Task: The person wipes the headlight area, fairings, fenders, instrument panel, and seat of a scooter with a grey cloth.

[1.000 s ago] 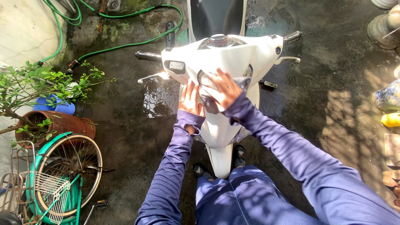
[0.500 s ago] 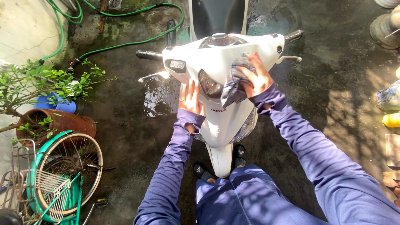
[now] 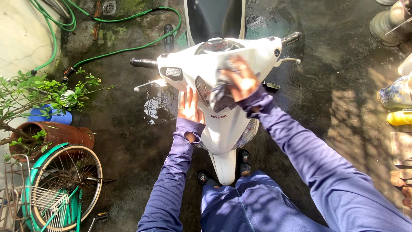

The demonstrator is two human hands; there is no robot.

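A white scooter [image 3: 227,129] stands in front of me, seen from above, nose toward me. My right hand [image 3: 241,81] presses a dark grey cloth [image 3: 219,95] onto the scooter's front cover, just below the handlebar panel. My left hand [image 3: 189,105] rests flat with fingers spread on the left side of the front cover. Both arms wear purple sleeves.
Wet concrete ground with a puddle [image 3: 161,103] left of the scooter. A green hose [image 3: 116,25] snakes at the back left. A potted plant [image 3: 47,133] and a green bicycle wheel [image 3: 60,184] stand at the left. Containers [image 3: 397,96] line the right edge.
My right hand slid the cloth up and right across the front cover, then back toward its middle. My left hand stayed in place.
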